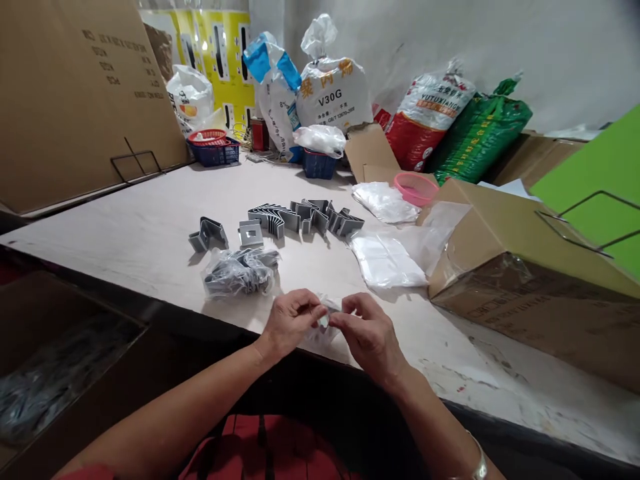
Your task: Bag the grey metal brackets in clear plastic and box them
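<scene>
My left hand (291,321) and my right hand (366,332) meet at the near edge of the table (125,227), both pinched on a small clear plastic bag (326,313) held between them. Just beyond the left hand lies a clear bag packed with grey metal parts (239,272). Farther back, a row of loose grey metal brackets (300,217) lies on the table, with two separate brackets (209,235) at its left. A stack of flat clear plastic bags (385,260) lies to the right of my hands.
An open cardboard box (520,267) stands at the right, with a pink bowl (416,187) behind it. Sacks (333,87), blue baskets (215,150) and cardboard sheets (75,87) line the back. A box with filled bags (45,380) sits low left.
</scene>
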Demonstrator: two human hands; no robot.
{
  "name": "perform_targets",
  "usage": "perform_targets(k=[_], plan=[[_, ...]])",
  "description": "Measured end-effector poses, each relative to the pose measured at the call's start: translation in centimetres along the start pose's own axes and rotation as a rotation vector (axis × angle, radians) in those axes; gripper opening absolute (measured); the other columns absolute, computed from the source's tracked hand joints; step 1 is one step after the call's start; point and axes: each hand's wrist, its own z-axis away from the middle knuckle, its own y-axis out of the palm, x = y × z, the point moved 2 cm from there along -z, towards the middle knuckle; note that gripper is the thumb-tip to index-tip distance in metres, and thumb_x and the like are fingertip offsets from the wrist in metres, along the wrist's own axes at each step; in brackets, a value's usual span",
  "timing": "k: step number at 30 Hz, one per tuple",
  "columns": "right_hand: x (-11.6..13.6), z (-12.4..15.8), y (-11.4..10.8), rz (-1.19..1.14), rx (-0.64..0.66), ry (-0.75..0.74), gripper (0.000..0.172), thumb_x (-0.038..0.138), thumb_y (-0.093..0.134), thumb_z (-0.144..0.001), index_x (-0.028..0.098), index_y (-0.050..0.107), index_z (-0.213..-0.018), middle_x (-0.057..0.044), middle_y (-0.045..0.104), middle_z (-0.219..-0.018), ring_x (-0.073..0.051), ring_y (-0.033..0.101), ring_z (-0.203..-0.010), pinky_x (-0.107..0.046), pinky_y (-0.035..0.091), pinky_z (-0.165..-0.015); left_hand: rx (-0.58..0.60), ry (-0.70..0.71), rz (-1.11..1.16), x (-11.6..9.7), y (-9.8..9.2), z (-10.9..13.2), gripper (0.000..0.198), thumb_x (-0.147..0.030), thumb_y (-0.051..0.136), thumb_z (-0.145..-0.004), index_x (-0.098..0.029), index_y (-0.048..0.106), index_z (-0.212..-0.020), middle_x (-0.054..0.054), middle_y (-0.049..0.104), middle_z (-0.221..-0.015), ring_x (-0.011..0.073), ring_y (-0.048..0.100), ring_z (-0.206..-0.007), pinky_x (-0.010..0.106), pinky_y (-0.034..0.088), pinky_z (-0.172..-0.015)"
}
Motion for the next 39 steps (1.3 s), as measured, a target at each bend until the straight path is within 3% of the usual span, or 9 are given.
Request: perform_targets(k=[6,10,16,21,25,29,32,36,39], plan=[[-1.5,-0.9,2.0,0.008,0.218,0.126,0.029,0.012,0.048,-0.072,0.019,0.054,-0.099,-0.004,0.056,-0.074,-0.016,0.051,-0.064,-0.027,0.043,-0.056,0.273,0.065,-0.347,0.7,0.5,1.2,0.016,-0.02,0.055,-0.07,-0.017,0.065,-0.083,0.001,0.053,-0.071,0.0122,0.049,-0.063,0.025,0.043,-0.061],[-2.3,-1.8,2.8,-0.073,0.377,0.206,0.033,0.007,0.048,-0.065,0.021,0.06,-0.092,-0.001,0.055,-0.069,-0.015,0.051,-0.062,-0.027,0.042,-0.054,0.247,0.163,-0.515,-0.5,-1.0,1.5,0.023,-0.029,0.061,-0.069,-0.018,0.065,-0.09,0.005,0.049,-0.083,0.017,0.05,-0.08,0.029,0.046,-0.068],[-2.1,-4.5,5.7,-0.408,-0.158,0.394,0.025,0.019,0.044,-0.079,0.021,0.056,-0.1,-0.004,0.056,-0.085,-0.014,0.053,-0.069,-0.029,0.047,-0.057,-0.158,0.393,-0.773,-4.5,-9.6,-1.2,0.033,-0.043,0.052,-0.076,-0.017,0.063,-0.093,0.008,0.058,-0.09,0.0201,0.051,-0.084,0.039,0.044,-0.074],[-0.8,-6.2,11.5,-0.48,-0.401,0.407,0.03,0.016,0.039,-0.078,0.021,0.048,-0.107,-0.004,0.048,-0.089,-0.013,0.049,-0.07,-0.026,0.048,-0.055,0.033,0.186,-0.989,-3.2,-14.5,-4.9,0.047,-0.054,0.055,-0.068,-0.02,0.062,-0.1,0.009,0.061,-0.102,0.0251,0.054,-0.091,0.038,0.041,-0.076],[0.1,-6.4,14.4,-0.411,-0.137,0.285,0.034,0.014,0.041,-0.075,0.019,0.041,-0.109,-0.006,0.047,-0.095,-0.017,0.049,-0.086,-0.037,0.045,-0.078,0.127,0.1,-0.954,-1.4,-15.1,-5.5,0.055,-0.054,0.059,-0.063,-0.021,0.058,-0.106,0.009,0.06,-0.106,0.0262,0.056,-0.093,0.032,0.042,-0.072],[0.6,-7.2,14.4,-0.266,0.342,0.176,0.046,0.017,0.046,-0.072,0.017,0.036,-0.117,-0.009,0.047,-0.107,-0.023,0.044,-0.1,-0.046,0.036,-0.088,0.142,0.099,-0.966,-1.2,-14.4,-5.8,0.051,-0.054,0.058,-0.064,-0.02,0.057,-0.103,0.008,0.062,-0.1,0.0249,0.058,-0.088,0.029,0.043,-0.069],[1.1,-8.3,13.9,-0.208,0.528,0.126,0.059,0.025,0.056,-0.066,0.017,0.033,-0.12,-0.01,0.044,-0.117,-0.027,0.04,-0.108,-0.049,0.03,-0.093,0.128,0.104,-1.025,-1.4,-13.9,-6.1,0.048,-0.052,0.054,-0.067,-0.019,0.056,-0.101,0.009,0.063,-0.099,0.0263,0.059,-0.086,0.03,0.042,-0.068],[0.9,-8.9,12.7,-0.3,0.533,0.117,0.075,0.04,0.065,-0.061,0.018,0.032,-0.125,-0.01,0.046,-0.118,-0.027,0.043,-0.109,-0.045,0.034,-0.092,0.09,0.085,-1.15,-0.9,-13.7,-6.7,0.045,-0.053,0.047,-0.071,-0.022,0.057,-0.103,0.009,0.061,-0.106,0.0289,0.059,-0.087,0.033,0.043,-0.065],[-0.9,-8.4,10.1,-0.431,0.385,0.183,0.055,0.037,0.056,-0.075,0.023,0.036,-0.125,-0.005,0.055,-0.109,-0.018,0.053,-0.097,-0.033,0.044,-0.08,0.078,0.062,-1.184,-0.7,-13.7,-6.8,0.046,-0.056,0.046,-0.071,-0.025,0.058,-0.102,0.007,0.06,-0.105,0.0267,0.06,-0.081,0.03,0.042,-0.059]])
